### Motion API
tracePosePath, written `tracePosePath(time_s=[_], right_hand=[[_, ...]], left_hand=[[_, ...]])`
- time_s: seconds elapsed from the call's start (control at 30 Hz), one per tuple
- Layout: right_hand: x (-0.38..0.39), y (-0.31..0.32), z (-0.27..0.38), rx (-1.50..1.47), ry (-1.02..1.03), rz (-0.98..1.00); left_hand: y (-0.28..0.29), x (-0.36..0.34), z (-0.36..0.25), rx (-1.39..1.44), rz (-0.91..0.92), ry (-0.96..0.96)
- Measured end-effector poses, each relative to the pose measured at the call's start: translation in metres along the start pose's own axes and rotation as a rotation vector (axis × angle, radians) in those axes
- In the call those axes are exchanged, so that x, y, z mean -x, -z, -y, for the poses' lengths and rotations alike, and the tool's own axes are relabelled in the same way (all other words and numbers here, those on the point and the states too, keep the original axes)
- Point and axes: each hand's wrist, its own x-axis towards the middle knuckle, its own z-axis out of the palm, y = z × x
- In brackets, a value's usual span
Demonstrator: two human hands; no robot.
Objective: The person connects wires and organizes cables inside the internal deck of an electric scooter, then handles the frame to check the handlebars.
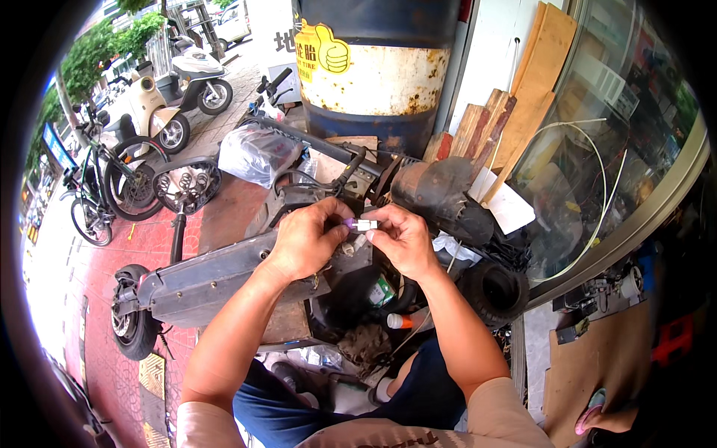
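In front of me my two hands meet over a small white-and-purple piece (pixel 364 224) that looks like an electrical connector. My left hand (pixel 308 235) pinches its purple end between thumb and fingers. On the white end, the fingertips of my right hand (pixel 403 237) are closed. Just below and left of the hands lies a dark electric scooter (pixel 213 287), its long body resting across a wooden box (pixel 287 328). The scooter's small wheel (pixel 134 317) is at the left, and a seat with exposed springs (pixel 187 187) stands on a post above its body.
A rusty drum (pixel 377 82) stands beyond my hands, with wooden planks (pixel 485 127) to its right. A clear plastic bag (pixel 258 153), a black tyre (pixel 494 290) and an orange-capped container (pixel 399 321) lie around. Parked scooters and bicycles (pixel 131 175) occupy the left; another person's foot (pixel 594 414) shows lower right.
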Motion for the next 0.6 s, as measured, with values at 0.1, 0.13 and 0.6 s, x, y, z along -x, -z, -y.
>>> tracePosePath(time_s=[0.1, 0.13, 0.6], right_hand=[[0.0, -0.002, 0.001, -0.025, 0.02, -0.018], [0.0, -0.003, -0.001, -0.063, 0.012, -0.027], [-0.002, 0.001, 0.005, 0.15, 0.012, 0.015]], left_hand=[[0.0, 0.001, -0.004, -0.08, -0.012, -0.007], [-0.001, 0.001, -0.004, -0.099, -0.018, -0.02], [0.0, 0.004, -0.006, -0.209, 0.008, -0.097]])
